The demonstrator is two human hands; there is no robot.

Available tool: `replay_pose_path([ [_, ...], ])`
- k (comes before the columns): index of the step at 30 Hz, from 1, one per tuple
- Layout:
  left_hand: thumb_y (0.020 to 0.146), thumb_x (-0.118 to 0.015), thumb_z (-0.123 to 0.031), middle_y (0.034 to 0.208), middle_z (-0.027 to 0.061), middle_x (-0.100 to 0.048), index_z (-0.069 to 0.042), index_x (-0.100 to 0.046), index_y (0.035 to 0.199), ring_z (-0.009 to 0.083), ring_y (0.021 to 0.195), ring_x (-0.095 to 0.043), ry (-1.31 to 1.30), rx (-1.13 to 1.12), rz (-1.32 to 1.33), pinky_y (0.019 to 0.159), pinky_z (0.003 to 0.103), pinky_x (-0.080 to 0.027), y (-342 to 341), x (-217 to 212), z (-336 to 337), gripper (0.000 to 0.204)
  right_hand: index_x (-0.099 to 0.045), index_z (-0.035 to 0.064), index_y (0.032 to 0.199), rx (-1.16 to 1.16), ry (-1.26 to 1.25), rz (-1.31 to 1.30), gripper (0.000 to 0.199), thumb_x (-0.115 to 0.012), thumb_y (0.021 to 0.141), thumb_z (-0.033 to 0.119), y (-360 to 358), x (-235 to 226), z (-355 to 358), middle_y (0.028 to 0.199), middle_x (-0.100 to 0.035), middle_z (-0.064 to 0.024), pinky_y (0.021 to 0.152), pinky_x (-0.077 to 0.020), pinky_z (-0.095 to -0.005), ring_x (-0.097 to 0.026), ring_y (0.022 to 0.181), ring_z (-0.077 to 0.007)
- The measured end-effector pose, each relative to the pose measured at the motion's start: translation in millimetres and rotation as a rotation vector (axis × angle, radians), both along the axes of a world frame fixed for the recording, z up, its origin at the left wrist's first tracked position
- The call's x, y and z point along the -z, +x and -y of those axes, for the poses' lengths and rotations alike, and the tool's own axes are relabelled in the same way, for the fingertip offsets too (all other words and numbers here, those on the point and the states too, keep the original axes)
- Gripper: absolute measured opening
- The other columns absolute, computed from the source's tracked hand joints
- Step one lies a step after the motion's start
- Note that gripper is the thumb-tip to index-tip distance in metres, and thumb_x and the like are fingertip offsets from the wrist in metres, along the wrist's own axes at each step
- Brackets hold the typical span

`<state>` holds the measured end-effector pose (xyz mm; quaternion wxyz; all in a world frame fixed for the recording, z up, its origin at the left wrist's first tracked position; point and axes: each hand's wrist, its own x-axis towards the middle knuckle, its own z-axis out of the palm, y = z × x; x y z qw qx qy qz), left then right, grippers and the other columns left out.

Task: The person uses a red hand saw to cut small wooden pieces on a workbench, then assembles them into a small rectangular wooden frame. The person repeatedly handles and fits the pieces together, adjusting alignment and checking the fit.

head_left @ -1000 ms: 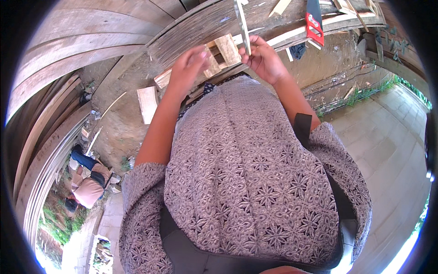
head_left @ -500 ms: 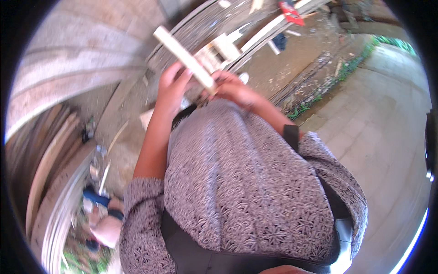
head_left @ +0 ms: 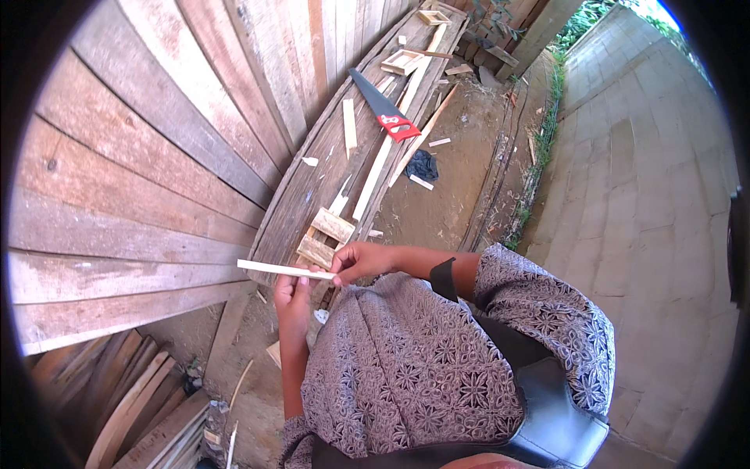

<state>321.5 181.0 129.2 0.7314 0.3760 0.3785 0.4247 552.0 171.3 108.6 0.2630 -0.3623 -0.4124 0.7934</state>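
Observation:
A thin pale wooden strip (head_left: 266,267) is held nearly level above the near end of the plank bench. My left hand (head_left: 294,295) grips it from below near its middle, thumb on the near side. At the strip's right end, my right hand (head_left: 361,263) pinches it between thumb and fingers. Just beyond my hands, a small wooden frame (head_left: 331,225) made of short pieces lies on the bench. Farther along the bench rests a handsaw (head_left: 384,108) with a dark blade and a red handle.
The weathered bench (head_left: 294,195) runs away along a plank wall (head_left: 172,102). On it lie a small wooden box frame (head_left: 401,62), another frame (head_left: 433,17) and a long pale batten (head_left: 375,181). A dark plastic bag (head_left: 422,165) lies on the dirt. Stacked boards (head_left: 129,399) stand lower left.
The strip has turned from a steep slant to nearly level, still in both hands. My view has swung, so the saw and more of the bench and wall now show.

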Motion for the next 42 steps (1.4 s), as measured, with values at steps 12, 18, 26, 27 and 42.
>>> replay_pose_path([
  [12,0.101,-0.058,-0.012,0.114,0.0123,-0.067,0.0,-0.056,0.12,0.0181,0.103,-0.063,0.032,0.236,-0.063,0.092,0.034,-0.052,22,-49,-44,0.023,-0.066,0.0072,0.105,0.234,-0.19,-0.181,0.018,-0.065,0.099,0.024,5,-41,16,0.094,-0.072,-0.0023,0.076,-0.0532,-0.0234,-0.067,0.084,-0.0092],
  [18,0.095,-0.068,-0.012,0.112,0.01,-0.069,0.0,-0.058,0.12,0.0166,0.102,-0.063,0.046,0.292,-0.09,0.092,0.031,-0.05,53,-38,-67,0.029,-0.066,0.008,0.109,0.352,-0.225,-0.151,0.023,-0.061,0.101,0.029,24,-50,17,0.096,-0.071,-0.0017,0.078,-0.0535,-0.0235,-0.067,0.085,-0.0089],
  [26,0.086,-0.08,-0.017,0.096,0.0032,-0.064,-0.005,-0.058,0.105,0.0122,0.09,-0.061,0.083,0.318,-0.165,0.082,0.029,-0.05,59,-36,-74,0.031,-0.068,0.0061,0.117,0.298,-0.262,-0.192,0.034,-0.056,0.104,0.035,36,-49,20,0.09,-0.065,0.001,0.081,-0.0493,-0.0244,-0.06,0.086,-0.0074],
  [27,0.086,-0.081,-0.017,0.093,0.0017,-0.063,-0.006,-0.058,0.102,0.0111,0.088,-0.059,0.086,0.32,-0.151,0.08,0.028,-0.049,61,-35,-75,0.03,-0.068,0.0057,0.118,0.287,-0.258,-0.194,0.035,-0.055,0.104,0.035,38,-48,20,0.09,-0.065,0.0013,0.08,-0.0491,-0.0244,-0.059,0.085,-0.0073],
  [42,0.094,-0.071,-0.014,0.111,0.0098,-0.065,-0.002,-0.056,0.12,0.015,0.097,-0.062,0.101,0.252,-0.242,0.084,0.029,-0.051,69,-52,-67,0.033,-0.07,0.0067,0.109,0.368,-0.173,-0.08,0.024,-0.063,0.1,0.028,39,-41,13,0.087,-0.067,0.0011,0.074,-0.0506,-0.0239,-0.061,0.079,-0.0066],
])
